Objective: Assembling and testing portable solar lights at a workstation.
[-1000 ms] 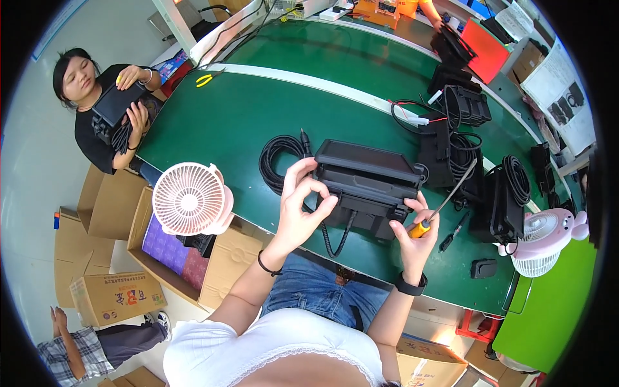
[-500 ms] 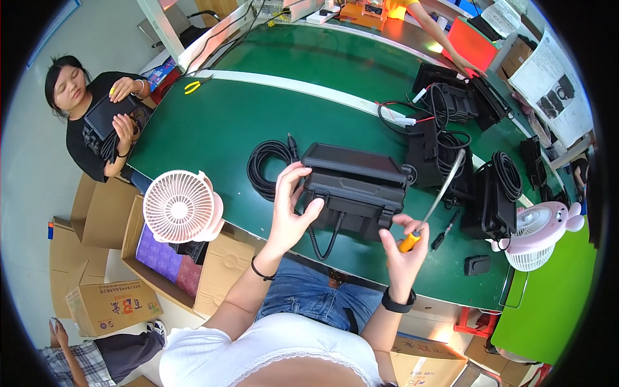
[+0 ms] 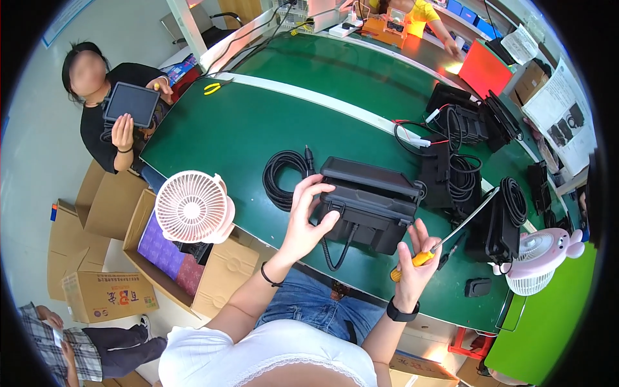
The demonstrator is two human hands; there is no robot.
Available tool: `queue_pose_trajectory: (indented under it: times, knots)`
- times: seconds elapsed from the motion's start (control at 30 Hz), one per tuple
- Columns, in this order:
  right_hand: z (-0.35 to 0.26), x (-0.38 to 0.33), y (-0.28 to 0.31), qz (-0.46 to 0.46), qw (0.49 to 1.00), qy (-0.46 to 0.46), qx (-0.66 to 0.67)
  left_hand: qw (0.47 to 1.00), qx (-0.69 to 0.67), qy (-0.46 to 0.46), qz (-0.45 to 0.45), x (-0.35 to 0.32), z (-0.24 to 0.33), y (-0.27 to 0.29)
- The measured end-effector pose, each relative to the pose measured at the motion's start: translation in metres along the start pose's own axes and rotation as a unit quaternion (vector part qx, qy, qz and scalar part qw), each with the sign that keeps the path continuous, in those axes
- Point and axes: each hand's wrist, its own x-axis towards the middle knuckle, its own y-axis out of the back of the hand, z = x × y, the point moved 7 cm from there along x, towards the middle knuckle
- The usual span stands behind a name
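Observation:
A black box-shaped device (image 3: 374,203) stands on edge near the front of the green table (image 3: 258,122), a short cable hanging from its underside. My left hand (image 3: 308,216) grips its left end, thumb on the front face. My right hand (image 3: 416,258) holds a screwdriver (image 3: 445,237) by its orange handle, just right of the device. The metal shaft points up and to the right, away from the device. A coiled black cable (image 3: 284,178) lies on the table just left of the device.
More black devices with coiled cables (image 3: 464,168) sit to the right. A pink desk fan (image 3: 192,206) is at the left table edge, another fan (image 3: 538,261) at the right. Cardboard boxes (image 3: 109,297) stand below. A person (image 3: 116,109) at left holds a black panel.
My left hand has slid to the device's left end. My right hand with the screwdriver has drawn back a little to the right, its shaft now clear of the device.

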Motion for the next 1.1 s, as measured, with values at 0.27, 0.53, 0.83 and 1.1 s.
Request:
queue_pose_trajectory:
  times: [0.27, 0.53, 0.83, 1.1]
  knots:
    - [-0.009, 0.014, -0.017, -0.012, 0.983, 0.053, -0.173, 1.0, 0.013, 0.017, 0.005, 0.006, 0.003, 0.0]
    - [-0.013, 0.02, -0.021, 0.048, 0.96, 0.131, -0.243, 1.0, 0.02, 0.023, 0.006, 0.005, -0.001, 0.002]
    - [-0.004, 0.03, -0.02, 0.051, 0.989, 0.05, -0.128, 0.998, 0.016, 0.015, -0.051, 0.013, -0.013, 0.0]
    - [0.024, 0.028, 0.005, 0.063, 0.982, 0.09, -0.153, 0.995, 0.013, 0.01, -0.101, 0.028, -0.022, -0.005]
